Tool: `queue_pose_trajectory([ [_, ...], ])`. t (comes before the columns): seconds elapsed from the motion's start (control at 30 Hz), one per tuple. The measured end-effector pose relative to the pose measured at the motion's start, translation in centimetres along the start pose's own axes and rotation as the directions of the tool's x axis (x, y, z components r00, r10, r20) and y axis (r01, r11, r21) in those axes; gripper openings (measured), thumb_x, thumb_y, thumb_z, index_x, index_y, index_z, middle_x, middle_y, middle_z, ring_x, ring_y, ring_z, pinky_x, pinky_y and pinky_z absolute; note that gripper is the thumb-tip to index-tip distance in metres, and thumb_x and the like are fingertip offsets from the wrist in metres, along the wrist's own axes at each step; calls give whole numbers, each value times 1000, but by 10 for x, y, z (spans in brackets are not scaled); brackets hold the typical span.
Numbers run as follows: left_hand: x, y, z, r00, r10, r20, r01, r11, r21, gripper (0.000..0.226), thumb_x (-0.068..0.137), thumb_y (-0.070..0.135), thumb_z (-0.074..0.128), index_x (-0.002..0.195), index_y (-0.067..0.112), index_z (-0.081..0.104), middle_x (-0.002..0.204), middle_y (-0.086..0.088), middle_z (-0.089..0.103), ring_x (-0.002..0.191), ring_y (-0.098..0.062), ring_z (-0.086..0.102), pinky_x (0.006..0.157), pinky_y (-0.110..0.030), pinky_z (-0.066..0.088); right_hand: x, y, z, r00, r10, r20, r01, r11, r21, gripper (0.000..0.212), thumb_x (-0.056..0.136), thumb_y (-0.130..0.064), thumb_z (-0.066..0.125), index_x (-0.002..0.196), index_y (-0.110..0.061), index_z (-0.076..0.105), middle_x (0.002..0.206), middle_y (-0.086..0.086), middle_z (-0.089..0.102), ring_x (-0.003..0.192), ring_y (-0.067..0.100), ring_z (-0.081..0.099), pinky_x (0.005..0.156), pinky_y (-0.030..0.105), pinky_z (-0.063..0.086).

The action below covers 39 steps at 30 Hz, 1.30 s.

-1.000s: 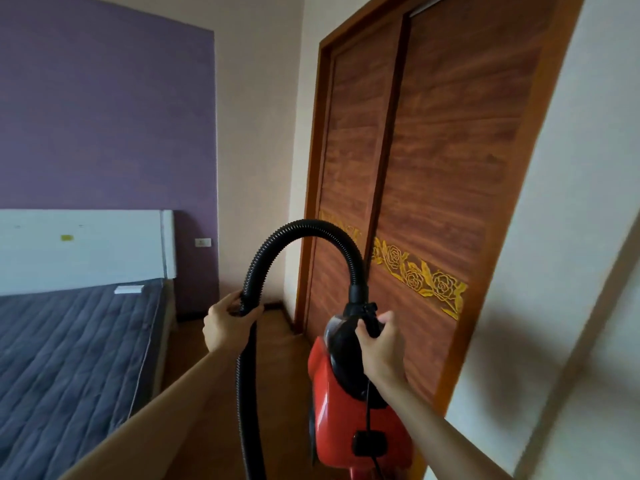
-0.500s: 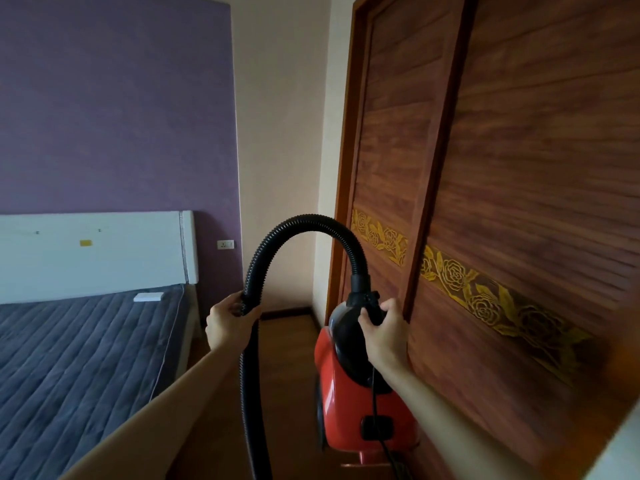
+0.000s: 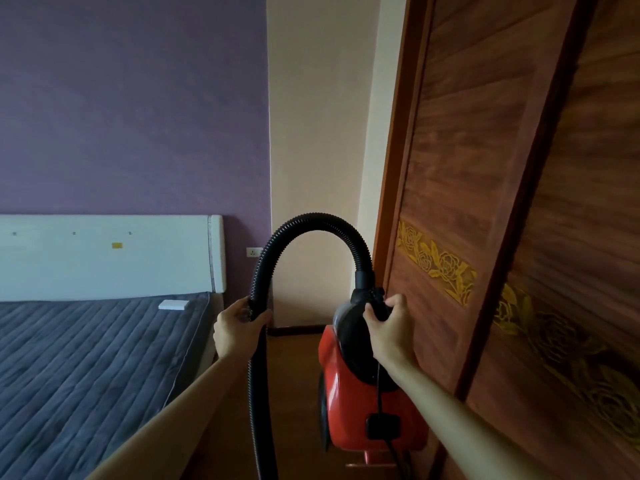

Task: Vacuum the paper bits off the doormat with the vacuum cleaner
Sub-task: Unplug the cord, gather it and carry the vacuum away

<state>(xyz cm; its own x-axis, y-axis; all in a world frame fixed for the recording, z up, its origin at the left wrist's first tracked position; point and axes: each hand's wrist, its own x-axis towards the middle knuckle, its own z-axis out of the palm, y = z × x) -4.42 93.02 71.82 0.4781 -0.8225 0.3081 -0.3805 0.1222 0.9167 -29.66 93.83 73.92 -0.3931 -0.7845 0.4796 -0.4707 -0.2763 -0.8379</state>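
Vacuum (image 3: 360,403), red, hangs at five o'clock beside the wardrobe (image 3: 519,202), right hand (image 3: 389,332) closed around its black handle, left hand (image 3: 237,329) wrapped round the hose (image 3: 311,225) at six o'clock.

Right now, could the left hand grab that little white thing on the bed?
Probably not yet. The left hand is wrapped around the black hose, so it is busy. The little white thing lies apart on the bed near the headboard, with nothing blocking the way, but it looks beyond easy reach.
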Motion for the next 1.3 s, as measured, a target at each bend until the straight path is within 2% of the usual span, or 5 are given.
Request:
queue_pose_trajectory([
  [0.3,94,-27,85,991,-73,-109,77,996,39,38,75,25,85,110,15,75,88,-2,75,65,0,64,50,-11,42,124,56,85,993,-34,112,34,999,-3,26,87,-22,69,92,-12,45,72,-6,52,64,13,53,53,11,36],
  [0.43,132,-37,109,986,-92,-135,102,993,62,36,74,26,86,106,16,76,81,3,73,65,-2,66,51,-15,43,163,71,112,993,-37,115,35,999,25,25,86,-16,71,93,-4,51,69,-12,48,62,-2,47,57,5,40],
  [0.8,262,-97,196,988,-115,-101,121,991,53,35,69,34,87,102,28,77,80,10,74,69,-7,71,68,-40,62,273,130,230,989,16,147,-16,1000,-5,26,89,-21,68,95,-4,49,69,-11,49,60,-2,47,51,4,38],
  [1.03,367,-124,245,986,-147,-72,150,988,31,35,73,25,86,106,21,75,73,19,65,68,-4,65,68,-33,58,349,156,311,987,55,153,-47,997,-59,25,90,-22,66,95,-6,49,71,-13,51,61,-2,49,47,11,36],
  [1.3,455,-142,305,987,-159,-22,160,987,18,37,72,25,87,107,27,74,78,17,69,75,-11,70,72,-41,62,423,190,370,992,73,107,-69,997,-42,23,88,-18,68,91,-10,46,69,-13,49,60,-1,48,50,8,39],
])
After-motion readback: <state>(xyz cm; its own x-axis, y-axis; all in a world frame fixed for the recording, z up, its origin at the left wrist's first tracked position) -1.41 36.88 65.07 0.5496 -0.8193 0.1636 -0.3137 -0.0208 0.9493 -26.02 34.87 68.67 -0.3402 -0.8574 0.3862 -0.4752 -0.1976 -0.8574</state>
